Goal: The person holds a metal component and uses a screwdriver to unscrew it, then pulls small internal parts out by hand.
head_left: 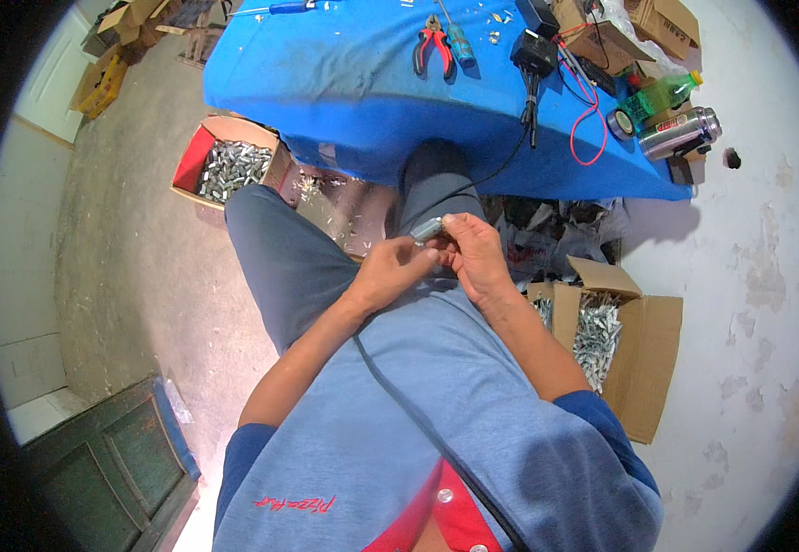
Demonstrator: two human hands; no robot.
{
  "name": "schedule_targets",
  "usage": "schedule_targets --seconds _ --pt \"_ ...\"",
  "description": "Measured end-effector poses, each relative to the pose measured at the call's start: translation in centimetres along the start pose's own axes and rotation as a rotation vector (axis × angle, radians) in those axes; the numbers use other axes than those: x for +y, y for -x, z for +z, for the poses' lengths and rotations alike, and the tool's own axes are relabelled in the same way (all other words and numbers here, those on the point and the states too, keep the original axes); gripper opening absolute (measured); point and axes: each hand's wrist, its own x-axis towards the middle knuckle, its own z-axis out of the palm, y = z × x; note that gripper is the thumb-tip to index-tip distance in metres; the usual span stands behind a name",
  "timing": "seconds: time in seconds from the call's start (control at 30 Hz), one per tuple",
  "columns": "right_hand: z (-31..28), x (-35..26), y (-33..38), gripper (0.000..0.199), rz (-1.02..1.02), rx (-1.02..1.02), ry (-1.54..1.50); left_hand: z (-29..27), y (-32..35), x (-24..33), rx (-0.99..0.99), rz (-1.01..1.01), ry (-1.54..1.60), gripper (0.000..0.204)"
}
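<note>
Above my lap, my right hand (pixel 475 253) pinches a small silvery metal cylinder (pixel 427 229) between thumb and fingertips. The cylinder lies slantwise, one end toward my left hand. My left hand (pixel 392 274) is closed just below it, its fingertips meeting those of the right. What the left fingers grip, if anything, is too small to make out. Past my left knee, an open carton (pixel 282 166) with a red inner side holds many similar short metal cylinders (pixel 234 169). Beside my right arm, another open carton (pixel 650 354) contains many thin silvery pieces (pixel 596 339).
Ahead stands a table under a blue cloth (pixel 353 83). On it lie red-handled pliers (pixel 434 48), screwdrivers (pixel 460 44), a black adapter (pixel 533 53) with cables, a green bottle (pixel 665 96) and a steel flask (pixel 680 134). A dark cable (pixel 390 391) runs across my shirt.
</note>
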Motion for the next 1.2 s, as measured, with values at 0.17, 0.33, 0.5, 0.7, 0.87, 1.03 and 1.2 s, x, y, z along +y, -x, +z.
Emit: schedule_targets --seconds 0.17,0.33,0.5,0.7,0.87,1.03,1.2 --pt "-0.3 0.4 0.0 0.017 -0.068 0.033 0.098 0.0 -0.1 -0.3 0.069 -0.046 -0.149 0.039" --pt "-0.8 0.6 0.1 0.017 -0.036 0.003 0.08 0.1 0.1 0.2 0.02 -0.01 -0.128 0.037" --pt "-0.4 0.5 0.1 0.019 -0.018 0.052 0.063 0.0 0.3 0.6 -0.01 0.0 -0.116 0.036" --pt "-0.3 0.8 0.2 0.019 -0.058 0.069 0.043 0.1 0.2 0.0 0.008 0.019 -0.08 0.033" --pt "0.0 0.7 0.5 0.02 -0.078 0.092 0.071 0.1 0.0 -0.2 0.021 0.025 -0.098 0.03" --pt "0.0 0.7 0.6 0.021 -0.059 0.109 0.087 0.1 -0.1 -0.4 0.015 0.05 -0.129 0.03" --pt "0.2 0.4 0.7 0.021 -0.021 0.163 0.098 0.1 0.1 0.8 -0.021 0.046 -0.192 0.032"
